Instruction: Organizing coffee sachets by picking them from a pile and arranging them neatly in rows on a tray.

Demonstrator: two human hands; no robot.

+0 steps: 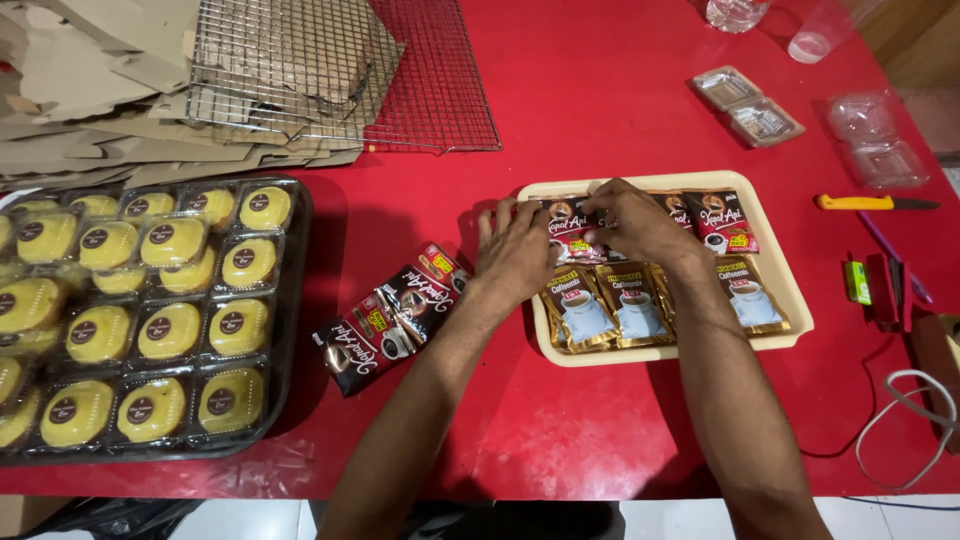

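1. Left hand (515, 250) and right hand (638, 222), fingers curled, both pinch a dark red sachet (566, 228) at 12 o'clock in the cream tray (790, 290).
2. Gold-brown sachets (610, 303) line the tray's 6 o'clock row.
3. Dark sachet strip (392, 315) lies on the red table (600, 100), at 9 o'clock off the tray.
4. Yellow cakes in clear tubs (150, 310) sit further out at 9.

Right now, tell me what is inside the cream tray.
The cream tray holds coffee sachets: dark red ones along the back, gold ones in front. Both the left hand and the right hand rest on the back row, hiding the sachets beneath.
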